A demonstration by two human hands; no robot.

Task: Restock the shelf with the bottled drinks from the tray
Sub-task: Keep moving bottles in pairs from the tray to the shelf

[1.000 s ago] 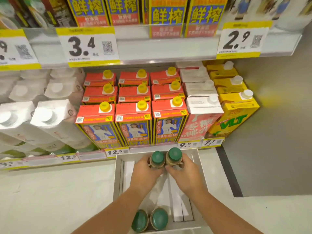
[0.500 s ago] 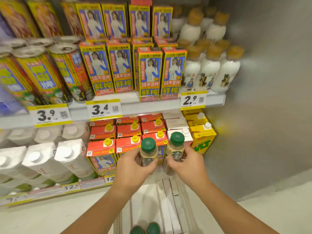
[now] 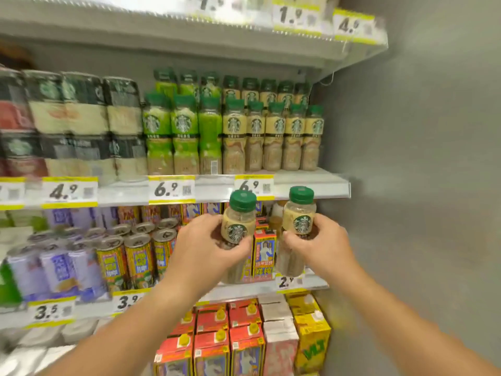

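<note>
My left hand (image 3: 206,248) grips a beige coffee bottle with a green cap (image 3: 238,223), held upright. A second bottle of the same kind (image 3: 298,221) stands upright in my right hand (image 3: 322,245). Both bottles hang in the air just below the shelf edge (image 3: 306,185) marked 6.9. On that shelf stands a row of matching beige bottles (image 3: 273,137) at the right end, with green-labelled bottles (image 3: 179,137) to their left. The tray is out of view.
Dark multipacks (image 3: 81,123) fill the shelf's left part. Below are cans (image 3: 135,256), purple cans (image 3: 54,270) and small cartons (image 3: 264,253). Red cartons (image 3: 217,337) and a yellow carton (image 3: 311,337) sit lowest. A grey wall (image 3: 420,185) closes the right side.
Both hands have lifted the two bottles from the tray up past the lower shelves to just under the 6.9 shelf. The bottles have moved apart, and the view has tilted upward.
</note>
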